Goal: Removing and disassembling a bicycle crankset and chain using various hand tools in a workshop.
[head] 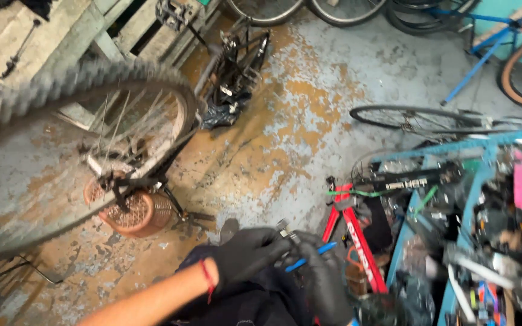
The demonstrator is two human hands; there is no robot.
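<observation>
Both gloved hands meet low: left hand [246, 250] closed on a dark tool [285, 238]; right hand [324, 278] grips a blue-handled tool [310, 256]. Wheel [61, 151] up-left of them.

Cluttered bicycle workshop floor.
Knobby bicycle wheel [61, 151] at left, orange basket [131, 211] beneath, red frame [357, 241] beside blue rack [454, 151].

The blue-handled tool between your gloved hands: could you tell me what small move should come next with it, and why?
Probably hold steady and firm up the grip before anything else. Both gloved hands, left hand and right hand, meet around the blue-handled tool and a dark part, but the picture is blurred, so the hold itself is hard to judge. The spinning wheel hangs close on the left.
</observation>
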